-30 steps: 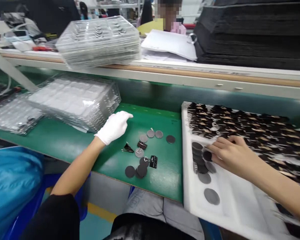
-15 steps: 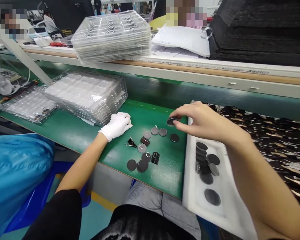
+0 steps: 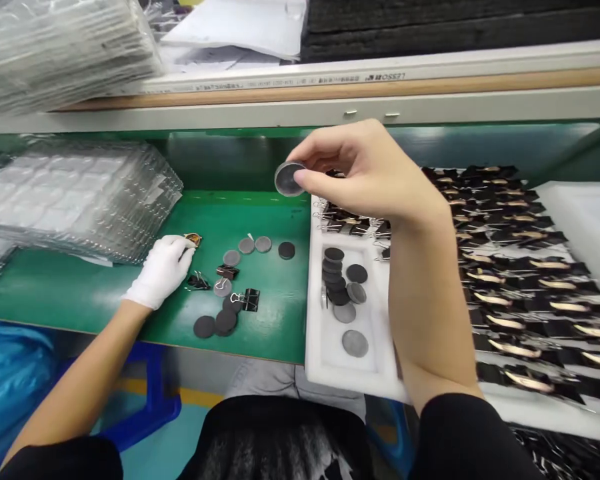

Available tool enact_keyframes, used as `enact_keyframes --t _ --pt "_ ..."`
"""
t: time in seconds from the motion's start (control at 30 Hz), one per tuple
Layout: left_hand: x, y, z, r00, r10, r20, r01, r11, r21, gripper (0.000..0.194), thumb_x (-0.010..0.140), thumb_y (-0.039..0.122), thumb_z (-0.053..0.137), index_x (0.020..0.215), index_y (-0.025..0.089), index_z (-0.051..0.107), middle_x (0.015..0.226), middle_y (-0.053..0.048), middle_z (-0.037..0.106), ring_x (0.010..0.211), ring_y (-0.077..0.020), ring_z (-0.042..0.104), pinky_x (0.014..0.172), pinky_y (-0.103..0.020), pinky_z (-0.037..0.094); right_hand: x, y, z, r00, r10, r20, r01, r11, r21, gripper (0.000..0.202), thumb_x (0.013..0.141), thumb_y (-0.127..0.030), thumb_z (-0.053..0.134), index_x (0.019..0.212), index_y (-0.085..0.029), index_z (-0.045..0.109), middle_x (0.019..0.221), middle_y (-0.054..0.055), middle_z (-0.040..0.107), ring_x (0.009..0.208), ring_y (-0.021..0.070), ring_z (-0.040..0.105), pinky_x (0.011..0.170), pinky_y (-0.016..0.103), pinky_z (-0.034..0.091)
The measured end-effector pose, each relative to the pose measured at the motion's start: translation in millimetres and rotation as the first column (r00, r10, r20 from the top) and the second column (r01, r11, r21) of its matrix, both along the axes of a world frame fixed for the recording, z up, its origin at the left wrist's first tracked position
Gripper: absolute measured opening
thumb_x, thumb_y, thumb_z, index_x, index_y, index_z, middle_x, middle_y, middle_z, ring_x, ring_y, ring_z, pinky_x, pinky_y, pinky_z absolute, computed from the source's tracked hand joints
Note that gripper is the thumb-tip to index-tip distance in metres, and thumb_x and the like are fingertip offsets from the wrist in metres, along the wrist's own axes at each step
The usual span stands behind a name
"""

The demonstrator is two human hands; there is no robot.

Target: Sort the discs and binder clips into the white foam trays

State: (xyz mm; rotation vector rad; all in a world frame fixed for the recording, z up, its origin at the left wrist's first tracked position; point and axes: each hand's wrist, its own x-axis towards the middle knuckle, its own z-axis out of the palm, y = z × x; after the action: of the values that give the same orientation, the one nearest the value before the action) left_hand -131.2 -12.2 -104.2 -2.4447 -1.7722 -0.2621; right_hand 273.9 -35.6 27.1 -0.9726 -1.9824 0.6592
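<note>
Between the thumb and fingers of my bare right hand [image 3: 360, 167] is a round grey disc [image 3: 289, 179], raised above the far part of the green table [image 3: 275, 333]. My left hand [image 3: 163, 270], in a white glove, rests on the table with its fingers curled at a small gold-coloured piece [image 3: 193, 239], partly hidden by the fingertips. To its right lie several loose discs [image 3: 226, 322], some overlapping. Among them are black binder clips [image 3: 251, 300], one with its wire handles over a disc. More discs [image 3: 355, 343] lie in a white foam tray [image 3: 316, 360] below my right hand.
Rows of black clips gripping tan pieces [image 3: 495, 300] cover the area right of my right forearm. Stacked clear plastic trays [image 3: 80, 200] stand at the left. A shelf [image 3: 220, 100] crosses the back, bearing papers [image 3: 240, 30], more clear trays and black sheets [image 3: 430, 27].
The view has swung right. My right hand has lifted the disc and tipped its face toward me. The gold-coloured piece now shows at my left fingertips.
</note>
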Motion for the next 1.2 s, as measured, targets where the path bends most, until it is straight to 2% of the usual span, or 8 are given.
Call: enact_keyframes --t 0.13,0.27,0.37,0.47,0.63,0.9,1.07,1.2 --pt "13.5 -2.7 14.7 0.965 -0.159 0.207 0.160 0.987 0.013 0.034 0.100 0.041 0.049 0.120 0.021 0.068 0.133 -0.011 0.069 0.129 -0.0244 0.061 0.116 -0.040 0.046 -3.6 1.3 -5.3 0.999 0.038 0.001 -0.038 0.999 -0.004 0.026 0.094 -0.043 0.067 0.099 -0.019 0.076 0.091 0.000 0.074 0.096 0.0231 0.072 0.089 0.043 0.061" --pt "8.1 -2.3 41.0 0.967 0.017 0.254 -0.040 0.995 0.086 0.039 0.102 0.039 0.042 0.123 0.020 0.068 0.134 -0.009 0.070 0.128 -0.0232 0.063 0.118 -0.039 0.044 -6.5 1.0 -7.1 0.998 0.070 0.004 -0.070 0.998 -0.003 0.019 0.092 -0.038 0.069 0.097 -0.021 0.078 0.089 0.000 0.075 0.092 0.0236 0.072 0.085 0.042 0.062" --pt "-2.0 -4.1 50.8 0.985 0.124 0.116 -0.109 0.985 -0.132 0.053 0.097 0.052 0.051 0.136 0.017 0.063 0.136 -0.013 0.067 0.117 -0.0265 0.068 0.109 -0.040 0.050 -7.1 3.0 -8.8 0.998 0.064 -0.013 -0.064 0.998 0.004 0.013 0.089 -0.031 0.070 0.093 -0.022 0.079 0.087 0.000 0.077 0.083 0.0218 0.073 0.073 0.037 0.060" --pt "-5.7 -8.0 46.5 0.996 0.041 -0.082 -0.063 0.956 -0.288 0.069 0.089 0.062 0.063 0.142 0.019 0.059 0.139 -0.015 0.063 0.118 -0.0306 0.067 0.102 -0.040 0.053 -7.5 5.9 -11.3 0.997 0.081 -0.017 -0.081 0.997 0.020 0.013 0.088 -0.028 0.069 0.091 -0.022 0.080 0.084 -0.001 0.077 0.078 0.0195 0.072 0.065 0.034 0.057" --pt "-1.3 -1.7 31.8 0.983 -0.014 -0.181 -0.034 0.966 -0.257 0.052 0.091 0.064 0.060 0.112 0.017 0.068 0.108 -0.012 0.069 0.093 -0.0266 0.069 0.083 -0.036 0.052 -14.4 7.0 -15.0 0.995 0.104 0.010 -0.104 0.995 -0.001 0.014 0.088 -0.030 0.070 0.092 -0.021 0.080 0.082 -0.001 0.077 0.076 0.0171 0.072 0.065 0.030 0.055" --pt "25.1 13.3 20.1 0.981 0.169 0.091 -0.137 0.949 -0.284 0.039 0.092 0.060 0.058 0.101 0.023 0.063 0.088 -0.001 0.072 0.081 -0.0191 0.067 0.071 -0.028 0.046 -54.7 15.8 -41.0 0.985 0.173 0.027 -0.161 0.957 -0.241 0.016 0.086 -0.020 0.068 0.098 -0.017 0.078 0.088 0.004 0.081 0.078 0.0185 0.074 0.068 0.026 0.054" --pt "40.5 31.3 23.2 0.988 0.141 0.064 -0.113 0.941 -0.318 0.029 0.095 0.047 0.052 0.085 0.022 0.062 0.082 -0.002 0.073 0.075 -0.0199 0.066 0.066 -0.029 0.043 -66.5 23.2 -56.4 0.955 0.237 0.176 -0.176 0.936 -0.306 0.015 0.086 -0.018 0.069 0.099 -0.018 0.077 0.088 0.003 0.081 0.078 0.0175 0.074 0.069 0.025 0.052" --pt "40.4 40.4 37.7 0.998 0.059 0.032 -0.044 0.934 -0.354 0.035 0.098 0.049 0.046 0.096 0.021 0.067 0.087 -0.004 0.074 0.080 -0.0220 0.068 0.072 -0.031 0.046 -65.8 27.6 -63.2 0.938 0.266 0.222 -0.186 0.928 -0.324 0.015 0.084 -0.016 0.069 0.095 -0.020 0.077 0.088 0.002 0.081 0.078 0.0165 0.072 0.068 0.024 0.050"
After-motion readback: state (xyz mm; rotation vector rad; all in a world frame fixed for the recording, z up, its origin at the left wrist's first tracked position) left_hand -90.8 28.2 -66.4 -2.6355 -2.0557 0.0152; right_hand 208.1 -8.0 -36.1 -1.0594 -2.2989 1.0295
